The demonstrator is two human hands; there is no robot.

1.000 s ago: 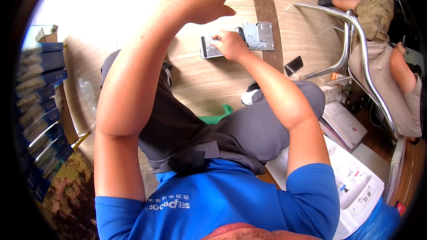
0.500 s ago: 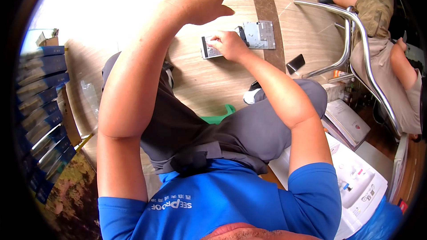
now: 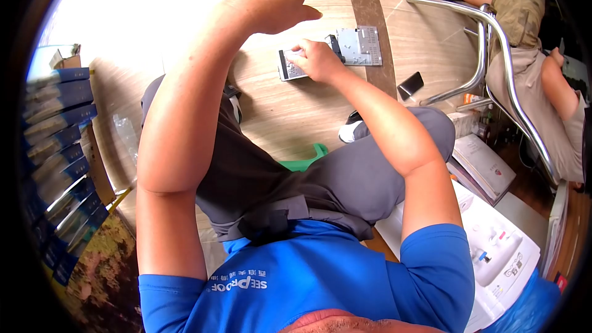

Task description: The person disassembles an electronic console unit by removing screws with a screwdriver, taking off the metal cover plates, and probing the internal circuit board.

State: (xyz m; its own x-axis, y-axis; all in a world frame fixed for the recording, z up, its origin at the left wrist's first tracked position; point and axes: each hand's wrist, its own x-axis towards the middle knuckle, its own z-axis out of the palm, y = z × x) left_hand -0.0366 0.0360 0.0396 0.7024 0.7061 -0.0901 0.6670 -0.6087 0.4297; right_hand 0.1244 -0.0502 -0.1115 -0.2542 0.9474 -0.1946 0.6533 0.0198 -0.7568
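Note:
My left hand is raised above the floor, thumb and a finger stretched out and apart, with nothing visible between them. Below it, my right hand has its fingers bent and pressed together over a small silver metal box with a black edge. Whether those fingers pinch a small part or only touch the box's top, I cannot make out. Just beyond this hand lie a black component and a flat silver metal plate with perforations on its right side.
A dark phone lies on the floor near a chrome chair frame. Between my legs shows a green plastic piece. Blue boxes are stacked at left. Another person sits at right, near a white printed panel.
The view has shifted very slightly. The fingers of my right hand have moved a little over the metal box; my left hand keeps nearly the same pose.

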